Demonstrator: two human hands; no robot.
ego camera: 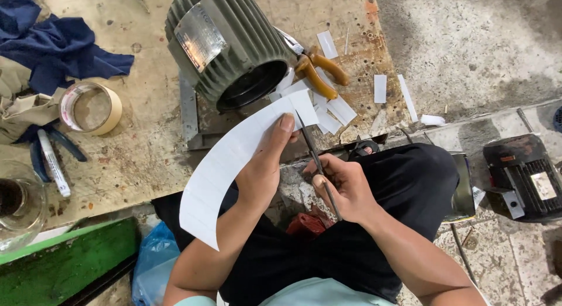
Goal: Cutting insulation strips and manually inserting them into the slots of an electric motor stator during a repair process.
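Observation:
My left hand (pixel 264 165) grips a long curved strip of white paper (pixel 228 165), thumb on top near its upper end. My right hand (pixel 342 186) holds a pair of thin dark scissors (pixel 313 154), whose tips touch the strip's top edge by the left thumb. Just beyond stands a grey-green ribbed electric motor housing (pixel 225 43) with its open end facing me. Several cut white paper pieces (pixel 333 110) lie beside it on the worn wooden bench (pixel 152 142).
Orange-handled pliers (pixel 319 72) lie right of the motor. A tape roll (pixel 91 107), a white marker (pixel 52 162), a blue cloth (pixel 58 45) and a glass jar (pixel 17 203) sit at left. A dark motor (pixel 524 177) rests on the concrete floor at right.

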